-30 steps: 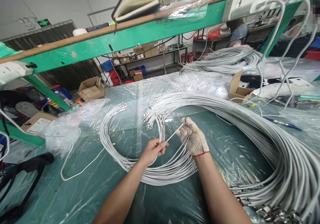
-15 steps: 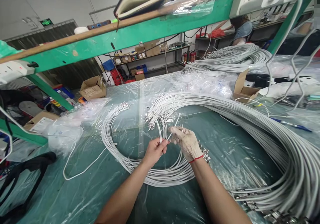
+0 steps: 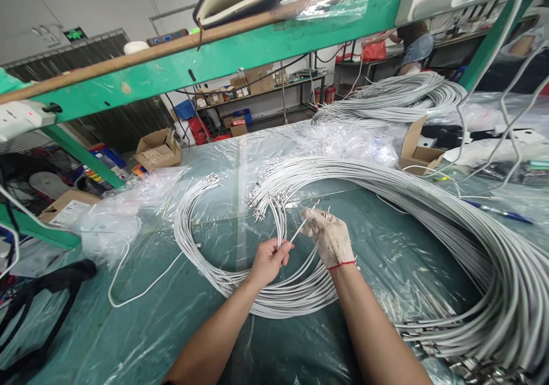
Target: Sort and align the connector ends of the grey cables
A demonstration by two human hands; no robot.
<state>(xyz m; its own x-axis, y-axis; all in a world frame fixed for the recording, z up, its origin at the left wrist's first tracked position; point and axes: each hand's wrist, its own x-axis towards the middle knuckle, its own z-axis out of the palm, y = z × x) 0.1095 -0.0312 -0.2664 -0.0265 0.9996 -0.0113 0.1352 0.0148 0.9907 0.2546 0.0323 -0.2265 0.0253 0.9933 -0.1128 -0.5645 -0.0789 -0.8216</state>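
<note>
Under the right hand (image 3: 328,237) — cable (image 3: 300,231) end hidden, connector indistinct.

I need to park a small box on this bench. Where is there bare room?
Free patch: plastic-covered table near left, beside the left hand. Another lies inside the big cable bundle, right of the gloved right hand. The small cable coil and far side are crowded.

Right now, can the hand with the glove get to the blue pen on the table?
Probably not without leaning. The gloved right hand is pinching a thin cable, and the big cable bundle lies between it and the blue pen, far off to the right.
</note>
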